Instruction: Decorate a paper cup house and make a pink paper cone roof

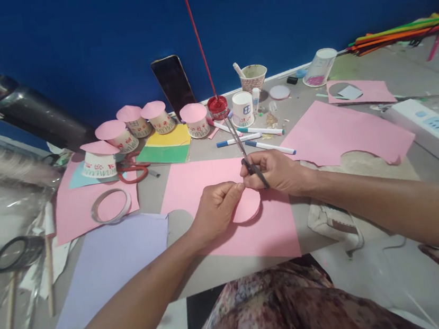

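Likely flimsy, the pink disc is wisely rim-pinched by my left hand, beside my right hand gripping scissors.

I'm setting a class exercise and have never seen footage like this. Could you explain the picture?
There is no machine: you see two bare hands, filmed by one camera worn on the head, looking forward and down. The left hand pinches a pink disc; the right hand holds scissors, blades pointing away from the body. Below them, a pink sheet lies on a grey table. Further back stand five cups with pink tops, a phone and some pens.
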Tool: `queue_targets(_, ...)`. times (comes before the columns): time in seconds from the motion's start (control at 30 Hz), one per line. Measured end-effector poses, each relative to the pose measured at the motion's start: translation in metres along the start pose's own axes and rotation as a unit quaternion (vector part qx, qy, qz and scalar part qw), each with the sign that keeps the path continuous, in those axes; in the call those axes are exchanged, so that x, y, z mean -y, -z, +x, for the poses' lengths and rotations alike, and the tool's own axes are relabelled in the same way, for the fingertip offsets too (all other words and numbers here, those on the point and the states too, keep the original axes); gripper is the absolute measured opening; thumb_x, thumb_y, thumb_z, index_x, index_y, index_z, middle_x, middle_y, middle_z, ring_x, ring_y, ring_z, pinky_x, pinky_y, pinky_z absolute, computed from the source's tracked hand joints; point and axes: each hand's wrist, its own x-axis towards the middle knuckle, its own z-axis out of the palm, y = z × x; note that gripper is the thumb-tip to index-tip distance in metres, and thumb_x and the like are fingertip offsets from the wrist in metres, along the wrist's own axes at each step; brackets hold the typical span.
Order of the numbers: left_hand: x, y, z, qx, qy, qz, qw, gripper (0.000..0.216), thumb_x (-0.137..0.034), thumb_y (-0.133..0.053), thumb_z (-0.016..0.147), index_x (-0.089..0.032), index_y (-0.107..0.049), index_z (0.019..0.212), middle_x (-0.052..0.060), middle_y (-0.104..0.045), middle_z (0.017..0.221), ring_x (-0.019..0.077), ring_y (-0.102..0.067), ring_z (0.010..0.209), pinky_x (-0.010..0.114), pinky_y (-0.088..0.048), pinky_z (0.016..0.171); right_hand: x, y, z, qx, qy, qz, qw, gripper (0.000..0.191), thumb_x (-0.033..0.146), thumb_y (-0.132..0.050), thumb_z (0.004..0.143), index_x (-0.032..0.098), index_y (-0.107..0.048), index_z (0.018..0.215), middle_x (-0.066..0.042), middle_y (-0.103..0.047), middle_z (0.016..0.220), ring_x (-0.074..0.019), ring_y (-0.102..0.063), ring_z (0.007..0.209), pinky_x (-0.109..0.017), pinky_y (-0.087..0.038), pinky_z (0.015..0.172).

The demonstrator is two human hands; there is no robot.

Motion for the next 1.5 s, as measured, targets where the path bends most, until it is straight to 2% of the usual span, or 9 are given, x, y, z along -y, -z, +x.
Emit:
queue_targets(0.23,-0.002,0.004,0.001,0.028,0.052,-0.028,0.998,0.048,-0.043,-0.061,0.092,-0.019,-0.040,0.056,-0.005,-0.033,0.055,0.0081,-0.031,0.053,0.024,-0.026,0.052,0.004,-0.001,0.000,-0.043,0.010,-0.028,0.999,0.023,0.024,-0.080,0.059,0.018,-0.068,0.078,0.005,-0.061,0.062,-0.0111,-0.052,0.056,-0.024,-0.038,0.055)
queue_targets(0.33,-0.002,0.005,0.001,0.057,0.098,-0.075,0.991,0.049,-0.048,-0.065,0.090,-0.020,-0.043,0.056,-0.005,-0.037,0.053,0.0096,-0.048,0.047,0.023,-0.033,0.048,0.002,0.000,0.001,-0.044,0.017,-0.032,0.998,0.023,0.024,-0.079,0.060,0.018,-0.068,0.078,0.005,-0.062,0.061,-0.0110,-0.052,0.056,-0.025,-0.038,0.055)
queue_targets(0.43,-0.004,0.007,0.001,0.078,0.148,-0.124,0.978,0.050,-0.053,-0.072,0.086,-0.020,-0.046,0.058,-0.005,-0.044,0.050,0.0157,-0.064,0.046,0.022,-0.037,0.045,0.003,0.000,0.000,-0.046,0.018,-0.030,0.998,0.023,0.024,-0.079,0.060,0.018,-0.067,0.078,0.005,-0.062,0.061,-0.0114,-0.052,0.055,-0.025,-0.038,0.054)
queue_targets(0.63,-0.007,0.011,-0.001,0.098,0.177,-0.159,0.966,0.051,-0.056,-0.075,0.084,-0.018,-0.050,0.059,0.005,-0.065,0.049,0.0135,-0.061,0.042,0.021,-0.041,0.044,0.006,0.003,0.001,-0.054,0.033,-0.025,0.998,0.021,0.023,-0.077,0.060,0.019,-0.067,0.079,0.005,-0.062,0.063,-0.0118,-0.053,0.057,-0.025,-0.039,0.055)
queue_targets(0.77,-0.006,0.011,-0.002,0.100,0.180,-0.186,0.961,0.053,-0.057,-0.076,0.085,-0.019,-0.048,0.059,0.009,-0.068,0.051,0.0141,-0.063,0.043,0.020,-0.041,0.044,0.005,0.006,0.001,-0.058,0.050,-0.034,0.996,0.021,0.025,-0.077,0.063,0.019,-0.067,0.081,0.005,-0.060,0.062,-0.0114,-0.050,0.057,-0.025,-0.038,0.054)
queue_targets(0.97,-0.008,0.012,-0.001,0.109,0.178,-0.162,0.964,0.055,-0.057,-0.075,0.085,-0.020,-0.045,0.057,0.007,-0.067,0.047,0.0108,-0.055,0.036,0.019,-0.037,0.040,0.002,0.007,0.001,-0.052,0.076,-0.064,0.994,0.021,0.028,-0.077,0.066,0.020,-0.066,0.082,0.005,-0.060,0.064,-0.0122,-0.052,0.057,-0.027,-0.039,0.055)
queue_targets(1.13,-0.006,0.012,0.000,0.114,0.169,-0.147,0.968,0.054,-0.057,-0.075,0.085,-0.020,-0.047,0.058,0.007,-0.066,0.046,0.0120,-0.056,0.036,0.020,-0.037,0.039,0.001,0.009,0.001,-0.040,0.107,-0.094,0.989,0.019,0.027,-0.076,0.068,0.020,-0.066,0.083,0.005,-0.060,0.066,-0.0124,-0.052,0.058,-0.027,-0.040,0.056)
queue_targets(1.33,-0.003,0.012,-0.003,0.096,0.124,-0.098,0.983,0.044,-0.045,-0.064,0.094,-0.019,-0.051,0.060,0.003,-0.063,0.045,0.0120,-0.059,0.041,0.020,-0.039,0.044,0.004,0.009,0.001,-0.023,0.084,-0.065,0.994,0.024,0.026,-0.078,0.065,0.019,-0.066,0.085,0.004,-0.062,0.070,-0.0128,-0.054,0.062,-0.027,-0.041,0.056)
queue_targets(1.5,-0.007,0.011,-0.005,0.095,0.084,-0.034,0.991,0.041,-0.037,-0.058,0.096,-0.018,-0.052,0.060,-0.001,-0.058,0.049,0.0112,-0.060,0.048,0.021,-0.040,0.052,0.003,0.009,0.001,-0.003,0.083,-0.096,0.992,0.019,0.026,-0.075,0.069,0.019,-0.065,0.083,0.006,-0.058,0.065,-0.0115,-0.051,0.057,-0.026,-0.040,0.054)
